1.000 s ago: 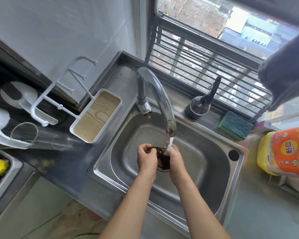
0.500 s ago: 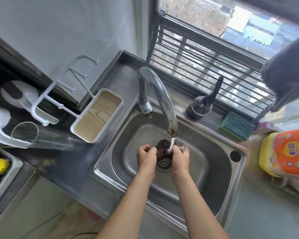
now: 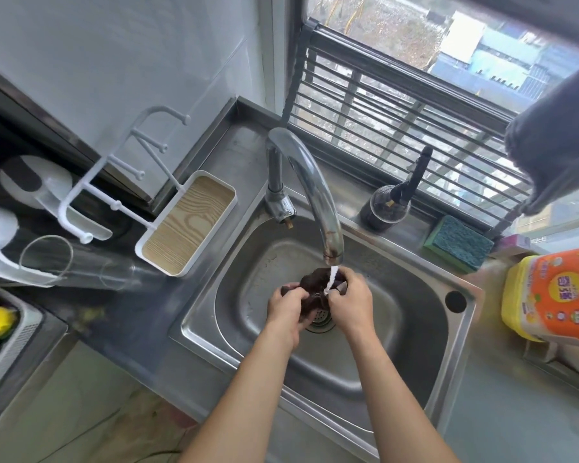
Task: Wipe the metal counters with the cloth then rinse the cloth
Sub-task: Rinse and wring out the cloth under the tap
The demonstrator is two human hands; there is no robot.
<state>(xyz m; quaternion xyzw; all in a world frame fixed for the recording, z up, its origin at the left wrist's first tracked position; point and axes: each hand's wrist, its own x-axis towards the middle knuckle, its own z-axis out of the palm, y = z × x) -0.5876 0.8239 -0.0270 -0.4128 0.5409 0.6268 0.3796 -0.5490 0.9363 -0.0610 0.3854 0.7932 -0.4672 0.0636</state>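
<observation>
Because both hands — left hand (image 3: pixel 286 309) and right hand (image 3: pixel 350 304) — clutch the bunched cloth (image 3: pixel 315 289) under the faucet (image 3: pixel 318 198), water soaks it above the sink (image 3: pixel 398 329) drain.

2 hands (image 3: pixel 286 307), 1 cloth (image 3: pixel 315 285), 1 sink (image 3: pixel 415 315), 1 tap (image 3: pixel 310 182), 1 sponge (image 3: pixel 458 243), 1 glass (image 3: pixel 81 264), 1 yellow bottle (image 3: pixel 552 295).

Glossy steel sink (image 3: pixel 411 345) and faucet (image 3: pixel 311 182), dark wet cloth (image 3: pixel 316 289) (bunched), rough green sponge (image 3: pixel 457 243)

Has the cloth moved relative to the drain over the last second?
Yes. The cloth has come up off the drain, toward the tap spout.
</observation>
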